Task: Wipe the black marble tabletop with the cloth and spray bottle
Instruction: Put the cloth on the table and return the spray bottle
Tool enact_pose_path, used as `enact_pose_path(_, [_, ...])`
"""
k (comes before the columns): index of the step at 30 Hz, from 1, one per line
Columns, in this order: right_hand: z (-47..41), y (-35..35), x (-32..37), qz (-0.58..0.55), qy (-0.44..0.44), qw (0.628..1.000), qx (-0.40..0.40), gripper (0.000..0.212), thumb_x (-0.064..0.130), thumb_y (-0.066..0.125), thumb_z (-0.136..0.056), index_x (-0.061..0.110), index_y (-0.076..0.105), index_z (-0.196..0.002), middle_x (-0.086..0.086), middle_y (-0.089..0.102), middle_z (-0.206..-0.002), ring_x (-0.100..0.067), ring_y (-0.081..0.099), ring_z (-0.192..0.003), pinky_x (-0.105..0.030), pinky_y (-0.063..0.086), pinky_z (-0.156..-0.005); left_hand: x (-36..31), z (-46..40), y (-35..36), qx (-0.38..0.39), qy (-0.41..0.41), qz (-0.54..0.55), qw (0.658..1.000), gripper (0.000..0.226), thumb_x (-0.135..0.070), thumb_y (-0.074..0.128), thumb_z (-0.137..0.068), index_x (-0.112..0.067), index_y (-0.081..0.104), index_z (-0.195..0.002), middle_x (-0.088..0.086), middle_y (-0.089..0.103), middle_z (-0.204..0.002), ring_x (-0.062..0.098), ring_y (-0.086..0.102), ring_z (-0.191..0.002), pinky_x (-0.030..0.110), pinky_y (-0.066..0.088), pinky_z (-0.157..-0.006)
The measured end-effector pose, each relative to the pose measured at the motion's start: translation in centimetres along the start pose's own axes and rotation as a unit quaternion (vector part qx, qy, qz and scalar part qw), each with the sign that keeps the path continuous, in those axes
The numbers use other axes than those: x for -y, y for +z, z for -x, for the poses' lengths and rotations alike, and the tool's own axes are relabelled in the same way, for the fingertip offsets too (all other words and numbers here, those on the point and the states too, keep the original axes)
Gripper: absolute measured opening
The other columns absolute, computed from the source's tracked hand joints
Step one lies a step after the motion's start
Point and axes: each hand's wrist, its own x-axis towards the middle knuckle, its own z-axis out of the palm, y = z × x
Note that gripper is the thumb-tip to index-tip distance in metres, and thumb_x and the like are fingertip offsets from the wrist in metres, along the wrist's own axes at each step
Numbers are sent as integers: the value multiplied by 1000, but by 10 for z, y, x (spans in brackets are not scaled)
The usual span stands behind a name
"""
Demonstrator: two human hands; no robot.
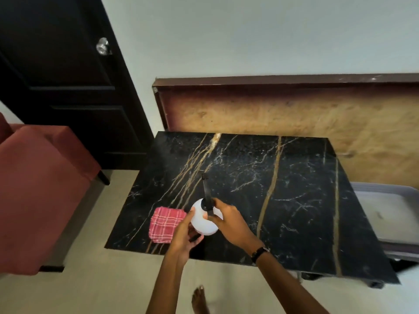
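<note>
The black marble tabletop (294,200) with gold and white veins fills the middle of the view. Near its front left part lies a folded red-and-white checked cloth (166,223). Right beside the cloth stands a white spray bottle (201,220) with a black nozzle and trigger pointing away from me. My left hand (184,234) holds the bottle's body from the left, over the cloth's right edge. My right hand (229,220), a watch on its wrist, grips the black trigger head from the right.
A red upholstered chair (38,189) stands to the left of the table. A dark door (68,87) is behind it. A wooden board (294,112) leans against the wall behind the table. A grey tray-like object (390,214) sits at the right. My bare foot (199,300) is on the floor.
</note>
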Motion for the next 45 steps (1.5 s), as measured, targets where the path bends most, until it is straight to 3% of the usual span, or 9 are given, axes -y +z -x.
enact_pose_path(7, [77, -105, -50, -29, 11, 998, -50, 39, 29, 57, -94, 27, 50, -132, -3, 58, -132, -19, 51, -121, -40, 46, -100, 53, 43, 111, 83, -45, -28, 995, 34, -42, 65, -80, -17, 62, -103, 12, 65, -109, 32, 57, -109, 40, 52, -80])
enact_pose_path(14, [129, -184, -94, -47, 47, 983, -171, 39, 26, 63, -91, 20, 53, -128, -3, 63, -122, -19, 58, -110, -33, 51, -91, 92, 69, 212, 145, -58, -61, 986, 40, -42, 64, -81, -13, 62, -108, 14, 65, -111, 30, 59, -107, 40, 53, -79])
enact_pose_path(17, [142, -210, -116, -51, 79, 967, -238, 43, 26, 65, -89, 19, 52, -129, -3, 62, -121, -14, 57, -104, -22, 47, -84, 106, 68, 254, 165, -69, -86, 980, 43, -41, 64, -82, -11, 60, -112, 15, 63, -115, 31, 58, -109, 41, 52, -81])
enact_pose_path(22, [153, -259, -160, -46, 137, 940, -310, 49, 29, 68, -86, 15, 52, -131, -5, 64, -119, -22, 59, -107, -35, 50, -90, 132, 57, 325, 198, -95, -121, 968, 51, -42, 64, -82, -12, 57, -122, 15, 62, -121, 29, 58, -108, 40, 51, -77])
enact_pose_path(28, [145, -323, -220, -32, 171, 927, -331, 43, 25, 69, -86, 15, 56, -126, -1, 64, -116, -17, 59, -105, -27, 47, -86, 160, 25, 407, 221, -138, -122, 958, 48, -36, 65, -82, -9, 58, -121, 15, 61, -122, 28, 57, -110, 38, 53, -75])
enact_pose_path(33, [136, -367, -262, -37, 202, 920, -333, 42, 17, 69, -86, 11, 55, -125, 3, 60, -109, -10, 53, -97, -31, 50, -86, 183, 0, 465, 236, -156, -111, 953, 44, -26, 64, -85, -8, 55, -125, 14, 61, -124, 25, 59, -107, 35, 53, -80])
enact_pose_path(37, [124, -397, -310, -19, 221, 913, -341, 40, 17, 71, -84, 9, 58, -121, -7, 65, -112, -18, 58, -101, -31, 48, -88, 198, -20, 502, 238, -155, -112, 952, 40, -17, 60, -88, -9, 54, -127, 10, 60, -125, 25, 52, -122, 37, 45, -100])
enact_pose_path(41, [108, -412, -354, -22, 251, 912, -325, 37, 15, 73, -83, 6, 60, -117, -10, 68, -109, -24, 61, -102, -35, 48, -90, 207, -29, 522, 247, -166, -130, 946, 35, -19, 55, -92, -12, 55, -126, 5, 61, -121, 22, 50, -124, 35, 43, -100])
enact_pose_path(45, [88, -420, -395, -26, 276, 912, -302, 38, 10, 74, -81, 3, 60, -115, -12, 68, -110, -26, 62, -104, -27, 44, -88, 220, -37, 535, 235, -174, -165, 942, 37, -24, 55, -92, -14, 55, -128, 6, 56, -131, 19, 50, -124, 35, 43, -102])
